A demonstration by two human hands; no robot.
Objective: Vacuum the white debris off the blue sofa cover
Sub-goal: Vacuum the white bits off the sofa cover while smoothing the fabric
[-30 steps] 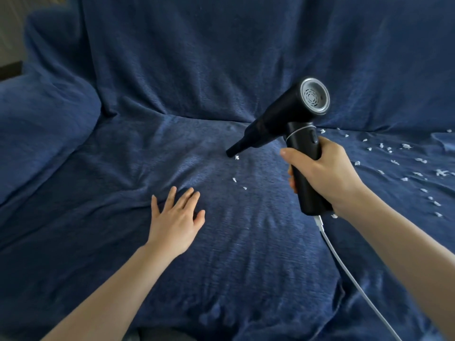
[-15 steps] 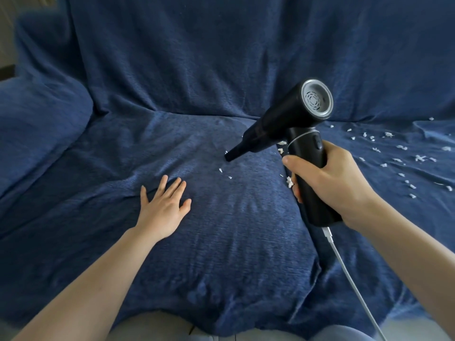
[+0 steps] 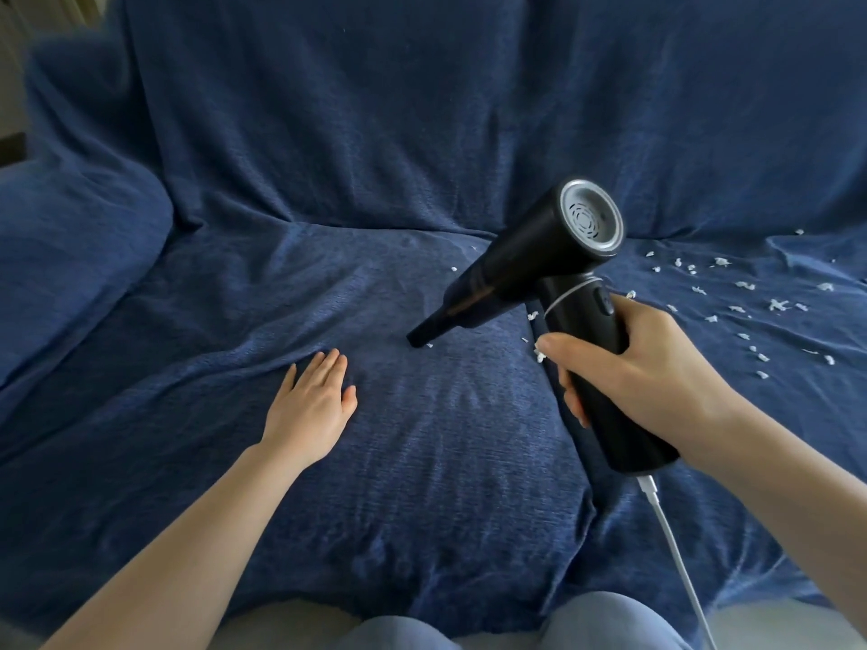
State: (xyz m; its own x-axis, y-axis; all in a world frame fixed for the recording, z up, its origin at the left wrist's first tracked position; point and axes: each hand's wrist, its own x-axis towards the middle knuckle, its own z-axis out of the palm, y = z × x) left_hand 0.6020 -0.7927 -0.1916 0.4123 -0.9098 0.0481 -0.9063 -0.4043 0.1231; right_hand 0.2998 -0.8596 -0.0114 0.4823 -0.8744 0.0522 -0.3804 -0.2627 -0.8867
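Nozzle [image 3: 417,339] lowered, left hand [image 3: 312,405] flat, nubby cover [image 3: 328,133]

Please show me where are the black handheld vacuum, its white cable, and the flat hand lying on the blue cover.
Black handheld vacuum [image 3: 520,274]: head view, on its barrel.
White cable [image 3: 675,551]: head view, halfway along, below the handle.
Left hand [image 3: 312,408]: head view, on its back, lying flat on the blue sofa cover [image 3: 445,485].
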